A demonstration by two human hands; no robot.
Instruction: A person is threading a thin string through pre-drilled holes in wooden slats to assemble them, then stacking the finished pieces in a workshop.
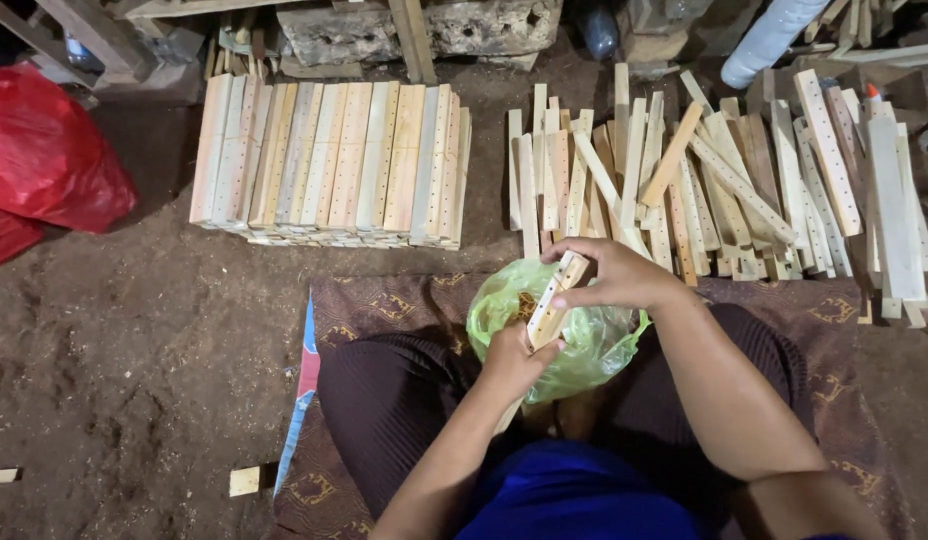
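We sit on a patterned mat [844, 330] spread over the dirt floor [134, 340], legs folded, so the work stays in the lap. Our left hand [514, 360] is closed round the lower part of a wooden slat [552, 300], thumb across it, holding it angled up and away. Our right hand [619, 272] is curled over the slat's top end, fingertips pinching it at the tip; both hands have hold of the same piece, likely to steady it for close handling. The slat is pale wood with a row of small holes along one face. It sits over a green plastic bag [594, 345] resting in the lap just under the hands, within easy reach.

Beyond the mat's far edge, a neat stack of slats [329, 165] lies left of centre, laid side by side and squared up, which looks like sorted pieces. To its right, a loose pile of slats [724, 185] lies criss-crossed, near the right hand for grabbing. A red plastic bag [44, 150] sits at the floor's left edge. A small wood offcut [245, 481] lies near the mat's near left corner.
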